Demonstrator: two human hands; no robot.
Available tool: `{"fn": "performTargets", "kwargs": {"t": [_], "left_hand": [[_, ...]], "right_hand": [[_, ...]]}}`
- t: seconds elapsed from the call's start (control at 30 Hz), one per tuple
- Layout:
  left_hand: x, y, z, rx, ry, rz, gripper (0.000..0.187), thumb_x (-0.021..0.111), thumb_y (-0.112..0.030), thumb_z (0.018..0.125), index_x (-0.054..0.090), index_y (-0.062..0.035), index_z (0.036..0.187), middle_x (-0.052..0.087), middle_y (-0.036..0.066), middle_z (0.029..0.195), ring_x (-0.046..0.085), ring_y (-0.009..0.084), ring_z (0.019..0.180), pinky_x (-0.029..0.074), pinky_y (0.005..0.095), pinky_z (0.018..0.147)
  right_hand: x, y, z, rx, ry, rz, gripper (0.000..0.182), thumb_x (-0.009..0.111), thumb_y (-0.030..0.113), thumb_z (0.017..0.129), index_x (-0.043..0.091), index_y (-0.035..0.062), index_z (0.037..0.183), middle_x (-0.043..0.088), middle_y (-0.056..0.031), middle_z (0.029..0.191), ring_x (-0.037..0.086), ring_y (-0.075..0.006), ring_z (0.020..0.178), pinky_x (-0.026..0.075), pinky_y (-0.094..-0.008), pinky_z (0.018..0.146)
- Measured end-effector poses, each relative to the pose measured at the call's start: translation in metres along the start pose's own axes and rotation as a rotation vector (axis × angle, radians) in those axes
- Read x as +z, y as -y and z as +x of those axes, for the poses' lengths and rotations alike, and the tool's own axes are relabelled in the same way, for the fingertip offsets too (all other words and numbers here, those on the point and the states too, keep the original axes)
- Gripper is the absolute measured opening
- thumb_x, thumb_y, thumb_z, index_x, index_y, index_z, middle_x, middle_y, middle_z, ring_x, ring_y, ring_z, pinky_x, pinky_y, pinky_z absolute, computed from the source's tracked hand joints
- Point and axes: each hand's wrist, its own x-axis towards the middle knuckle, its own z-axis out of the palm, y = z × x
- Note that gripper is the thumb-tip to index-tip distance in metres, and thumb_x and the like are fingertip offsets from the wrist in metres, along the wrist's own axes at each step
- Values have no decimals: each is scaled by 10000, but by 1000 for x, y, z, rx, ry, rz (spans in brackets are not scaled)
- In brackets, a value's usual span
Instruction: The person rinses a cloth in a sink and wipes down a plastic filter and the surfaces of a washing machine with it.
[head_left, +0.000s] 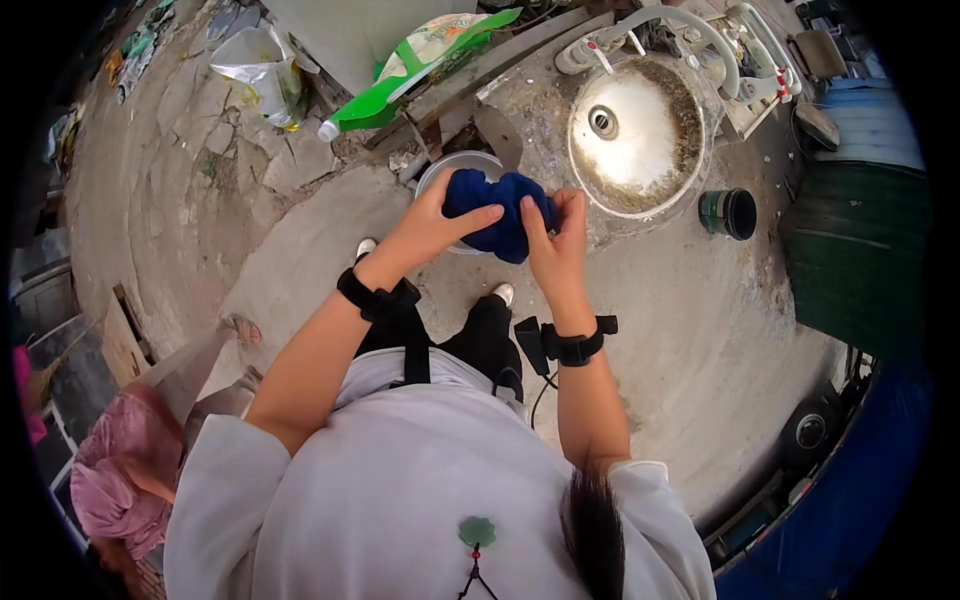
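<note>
A bunched dark blue cloth is held between my two hands, over a pale bucket on the ground. My left hand grips its left side, thumb lying across the front. On the right edge, my right hand pinches the fabric between thumb and fingers. The cloth covers much of the bucket, so what is inside cannot be seen.
Right of the bucket, a round, stained sink sits in a rough slab with a tap. A dark green pot stands near it. A green-and-white plastic sheet lies behind. Another person is at lower left.
</note>
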Motion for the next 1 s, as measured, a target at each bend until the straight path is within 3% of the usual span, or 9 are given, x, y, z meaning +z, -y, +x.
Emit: {"fn": "performTargets", "kwargs": {"t": [0.1, 0.2, 0.3, 0.43, 0.53, 0.63, 0.8, 0.9, 1.0], "left_hand": [[-109, -15, -10, 47, -133, -39, 264, 663, -272, 952, 597, -42, 1061, 621, 1, 1076, 551, 89, 914, 445, 223, 834], [-205, -19, -13, 25, -274, 66, 187, 608, -245, 986, 598, -58, 990, 608, -29, 1002, 520, 69, 861, 424, 211, 801], [-276, -29, -9, 371, -442, 119, 157, 598, -220, 990, 596, -63, 988, 573, -47, 903, 490, 51, 816, 409, 207, 751], [-344, -68, -6, 207, -453, -64, 196, 625, -227, 975, 582, -37, 993, 586, -33, 862, 513, 87, 795, 424, 236, 720], [-369, -96, 4, 178, -432, 32, 167, 633, -209, 973, 593, -52, 1013, 590, -17, 930, 505, 61, 858, 418, 217, 789], [-377, -110, 23, 171, -448, 66, 172, 678, -186, 940, 597, -50, 1009, 585, -20, 879, 502, 60, 804, 422, 227, 735], [-373, -156, 63, 228, -411, 28, 221, 751, -133, 866, 561, -49, 940, 579, -10, 891, 471, 86, 759, 414, 238, 700], [-382, -195, 103, 458, -472, 132, 279, 758, -186, 847, 550, -25, 939, 557, 68, 835, 496, 158, 711, 442, 289, 654], [-407, -211, 143, 443, -622, 149, 271, 761, -157, 838, 556, -23, 954, 567, 70, 863, 502, 161, 717, 449, 291, 662]], "right_hand": [[79, 47, 25, -138, 46, -161, 378, 748, 207, 868, 465, 13, 1026, 537, -95, 865, 515, -194, 768, 470, -329, 724], [154, 79, 52, -101, 145, -236, 355, 755, 228, 858, 548, -1, 1032, 604, -136, 915, 595, -245, 840, 485, -331, 783], [215, 96, 71, -41, 183, -255, 295, 735, 223, 871, 594, -1, 1003, 619, -160, 982, 606, -297, 904, 479, -364, 816], [262, 138, 92, -158, 238, -423, 196, 674, 102, 881, 559, 3, 1006, 599, -166, 987, 576, -356, 939, 449, -398, 839], [276, 168, 117, -105, 389, -541, 203, 628, -18, 850, 522, 21, 1019, 592, -173, 980, 564, -394, 953, 446, -424, 838], [283, 195, 155, -74, 311, -753, 212, 654, -19, 826, 559, 34, 1007, 613, -155, 983, 580, -363, 962, 450, -418, 855], [290, 222, 230, -699, -405, -914, 194, 770, 45, 745, 721, 120, 917, 644, -50, 1087, 538, -271, 1070, 421, -429, 932], [323, 243, 292, -671, -715, -801, 205, 747, 101, 819, 692, 64, 1013, 600, -109, 1038, 528, -288, 1036, 427, -431, 905], [380, 223, 332, -679, -301, -764, 265, 643, 148, 918, 617, 10, 1143, 561, -164, 1130, 522, -337, 1054, 407, -459, 926]]}}
